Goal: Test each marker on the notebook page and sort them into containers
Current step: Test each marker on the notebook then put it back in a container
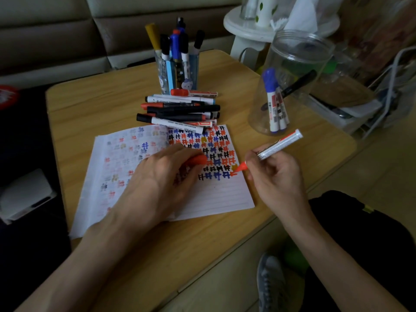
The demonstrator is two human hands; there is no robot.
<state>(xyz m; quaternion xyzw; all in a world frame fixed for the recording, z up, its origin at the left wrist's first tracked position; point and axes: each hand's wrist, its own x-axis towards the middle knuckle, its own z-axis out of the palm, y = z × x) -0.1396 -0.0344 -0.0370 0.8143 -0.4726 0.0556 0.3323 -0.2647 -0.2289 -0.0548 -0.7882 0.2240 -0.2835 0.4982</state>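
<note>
the right hand (273, 174) is gripping an uncapped red marker (281, 143) between the thumb and the curled fingers. its red tip is pointing left and down, and is meeting the right edge of the open notebook (213, 194), at the end of the lowest row of marks. the left hand (162, 181) is resting on the middle of the notebook, with its fingers curling round the red cap (199, 159). the cap is pointing right toward the marker tip, near it but apart. the far half of the right page is showing rows of red, blue, black and a few yellow marks. a pile of markers (180, 111) is lying on the table (94, 104) just beyond the far edge of the notebook, with the nearest one overlapping the page. behind the pile a holder (193, 70) is standing with several markers upright in it. to the right a clear jar (258, 113) is holding two blue-capped markers and a black one that is leaning.
</note>
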